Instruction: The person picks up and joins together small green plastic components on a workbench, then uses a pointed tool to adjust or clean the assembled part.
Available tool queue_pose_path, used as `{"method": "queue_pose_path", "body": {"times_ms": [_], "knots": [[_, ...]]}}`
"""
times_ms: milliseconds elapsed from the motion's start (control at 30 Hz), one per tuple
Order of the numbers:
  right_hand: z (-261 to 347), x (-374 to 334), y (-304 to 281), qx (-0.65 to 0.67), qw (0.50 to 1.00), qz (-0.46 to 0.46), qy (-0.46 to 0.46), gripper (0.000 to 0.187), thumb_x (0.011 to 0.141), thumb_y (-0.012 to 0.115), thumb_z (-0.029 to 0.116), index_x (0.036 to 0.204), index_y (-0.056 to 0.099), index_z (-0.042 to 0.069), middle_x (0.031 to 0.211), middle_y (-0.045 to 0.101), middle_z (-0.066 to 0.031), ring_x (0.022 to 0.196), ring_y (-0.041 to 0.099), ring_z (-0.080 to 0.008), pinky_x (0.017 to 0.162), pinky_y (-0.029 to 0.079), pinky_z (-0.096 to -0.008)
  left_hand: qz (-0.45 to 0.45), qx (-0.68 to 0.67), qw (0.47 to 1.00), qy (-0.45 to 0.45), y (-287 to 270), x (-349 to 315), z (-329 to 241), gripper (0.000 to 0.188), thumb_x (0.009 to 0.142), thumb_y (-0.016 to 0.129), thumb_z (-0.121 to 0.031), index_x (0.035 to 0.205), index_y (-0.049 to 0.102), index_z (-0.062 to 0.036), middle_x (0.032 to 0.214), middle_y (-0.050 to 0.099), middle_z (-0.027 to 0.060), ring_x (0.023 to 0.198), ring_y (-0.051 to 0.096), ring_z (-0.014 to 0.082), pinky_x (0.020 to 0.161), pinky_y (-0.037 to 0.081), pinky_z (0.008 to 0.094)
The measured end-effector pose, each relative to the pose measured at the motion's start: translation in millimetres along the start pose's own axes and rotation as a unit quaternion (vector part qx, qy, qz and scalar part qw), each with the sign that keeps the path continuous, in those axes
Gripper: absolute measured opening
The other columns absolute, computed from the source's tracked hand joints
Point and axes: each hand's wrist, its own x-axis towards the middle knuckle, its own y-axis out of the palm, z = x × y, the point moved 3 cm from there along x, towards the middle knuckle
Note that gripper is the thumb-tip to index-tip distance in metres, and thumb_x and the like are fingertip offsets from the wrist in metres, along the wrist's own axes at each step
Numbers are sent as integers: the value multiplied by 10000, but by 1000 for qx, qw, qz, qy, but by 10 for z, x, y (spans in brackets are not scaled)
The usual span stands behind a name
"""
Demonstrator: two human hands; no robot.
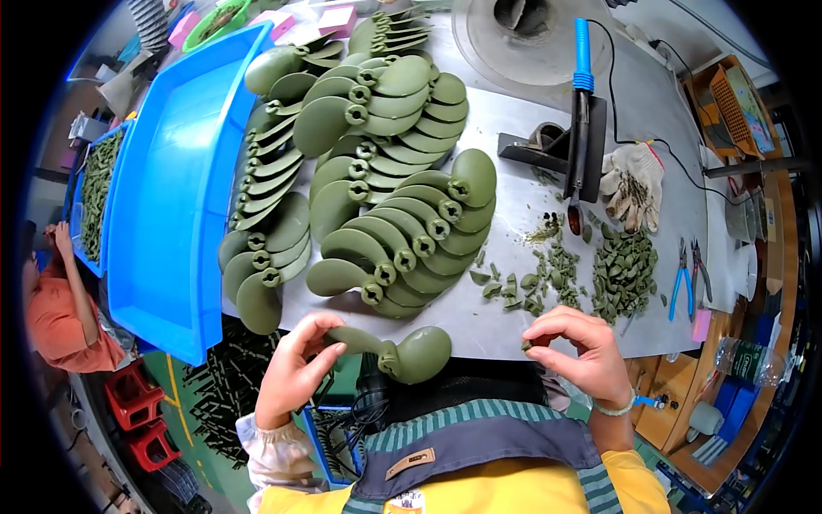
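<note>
My left hand (295, 368) grips one blade of an olive-green plastic propeller (398, 353), holding it just off the near table edge. My right hand (575, 347) pinches a small green plastic scrap (527, 345) between thumb and fingers, a short way right of the propeller. Rows of matching green propellers (377, 197) lie overlapped on the grey table (505, 171) just beyond my hands. A heap of green trimmings (622, 270) and scattered bits (531, 283) lie to the right.
A big blue tray (171, 197) stands at the left. A blue-handled soldering iron (580, 128) rests on a black stand, beside a work glove (634, 182). Blue pliers (682, 278) lie at the right edge. Another person in orange (56, 317) sits far left by red stools (137, 403).
</note>
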Motion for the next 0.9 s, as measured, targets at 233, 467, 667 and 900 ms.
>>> {"method": "queue_pose_path", "body": {"times_ms": [233, 467, 667, 900], "knots": [[-122, 60, 532, 25, 980, 198, -23, 185, 912, 722, 49, 1091, 699, 10, 996, 706, -104, 873, 692, -237, 795, 552, -331, -86, 62, 993, 46, -27, 13, -116, 271, 931, 648, 39, 1199, 602, 31, 1082, 668, 54, 970, 635, 111, 868, 521, 273], [-279, 138, 925, 52, 974, 213, -59, 205, 941, 703, 98, 1129, 678, 21, 1157, 677, -97, 993, 670, -246, 874, 539, -343, -195, 371, 889, 185, 11, 76, -383, 389, 881, 655, 26, 1265, 613, -24, 1176, 608, 134, 1056, 591, 285, 934, 472, 361], [-350, 187, 1218, 165, 964, 208, 19, 192, 975, 678, 100, 1142, 680, 5, 1292, 626, -109, 1069, 634, -150, 896, 527, -304, -175, 309, 909, 218, -45, 174, -496, 436, 893, 640, 34, 1322, 573, -11, 1273, 570, 153, 1119, 570, 300, 992, 451, 368], [-328, 219, 1329, 248, 936, 240, 76, 204, 991, 661, 75, 1178, 663, -7, 1271, 571, -75, 1149, 596, -123, 1007, 489, -274, -23, 535, 814, 224, -231, 746, -842, 496, 823, 755, -117, 1289, 597, -54, 1104, 634, 101, 1084, 558, 308, 940, 424, 404]]}}
